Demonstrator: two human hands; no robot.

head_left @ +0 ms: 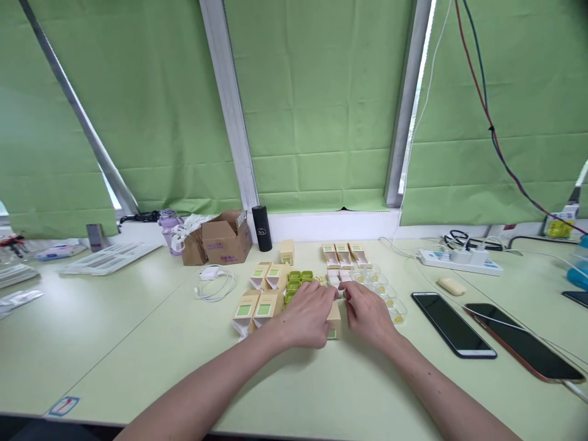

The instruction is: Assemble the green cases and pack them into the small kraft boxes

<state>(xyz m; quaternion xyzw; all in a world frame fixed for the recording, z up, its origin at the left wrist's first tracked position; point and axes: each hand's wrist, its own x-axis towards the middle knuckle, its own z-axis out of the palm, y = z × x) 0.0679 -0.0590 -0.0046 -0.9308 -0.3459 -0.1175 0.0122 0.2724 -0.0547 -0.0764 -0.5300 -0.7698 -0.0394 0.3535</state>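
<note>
My left hand (311, 315) and my right hand (368, 311) are closed, with their fingertips almost meeting over the middle of the table. What they pinch is mostly hidden; a bit of white shows between them. Just beyond the fingers stand small white pieces (333, 279). A cream box with a green label (335, 321) is partly covered by my left hand. Left of that hand are green square cups (294, 285) and open cream boxes (269, 304). Clear plastic cups with yellow centres (389, 300) lie beside my right hand.
Open cream cartons (343, 256) stand farther back. A cardboard box (225, 239) and a black cylinder (261, 229) are near the wall. On the right lie two phones, a light phone (452, 324) and a brown-edged phone (523, 340), plus a power strip (459, 260) with trailing cables.
</note>
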